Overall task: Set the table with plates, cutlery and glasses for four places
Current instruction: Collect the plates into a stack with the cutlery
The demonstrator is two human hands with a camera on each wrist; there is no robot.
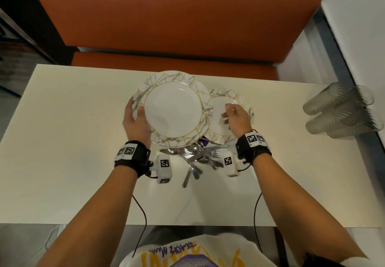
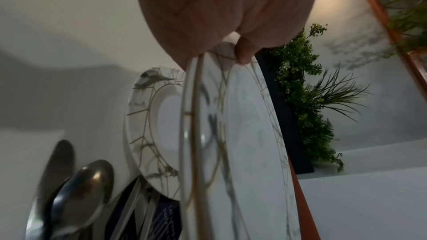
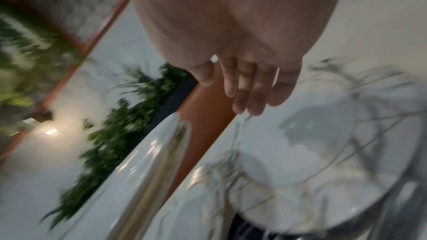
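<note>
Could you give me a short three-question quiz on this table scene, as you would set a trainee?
1. True or false: the left hand grips the big plate by its rim.
2. Which plate is the right hand over?
3. The glasses lie on the table's: A) left side B) right side C) middle

Key: 1 true; 2 the small plate; 3 B.
</note>
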